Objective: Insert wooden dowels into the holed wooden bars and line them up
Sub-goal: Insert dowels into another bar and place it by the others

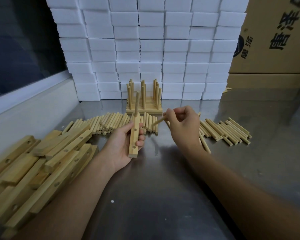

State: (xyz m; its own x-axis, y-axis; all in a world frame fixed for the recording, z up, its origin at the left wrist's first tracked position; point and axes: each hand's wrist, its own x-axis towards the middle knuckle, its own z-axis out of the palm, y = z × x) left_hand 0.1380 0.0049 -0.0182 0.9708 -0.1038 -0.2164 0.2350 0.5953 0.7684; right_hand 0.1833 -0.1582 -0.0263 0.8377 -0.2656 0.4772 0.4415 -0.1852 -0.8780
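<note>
My left hand (124,146) grips a holed wooden bar (134,137) held lengthwise above the steel table. One dowel (137,103) stands upright in the bar's far hole; two nearer holes show bare. My right hand (182,123) pinches a loose dowel (157,121), its tip pointing left toward the bar. Behind them stand several finished bars (144,109) lined up side by side with upright dowels. Loose dowels (111,123) lie in a row across the table, with more dowels (227,130) to the right.
A heap of holed bars (40,163) fills the left of the steel table (163,187). Stacked white foam blocks (151,49) form a wall at the back. Cardboard boxes (274,40) stand at the back right. A white ledge (29,108) runs along the left.
</note>
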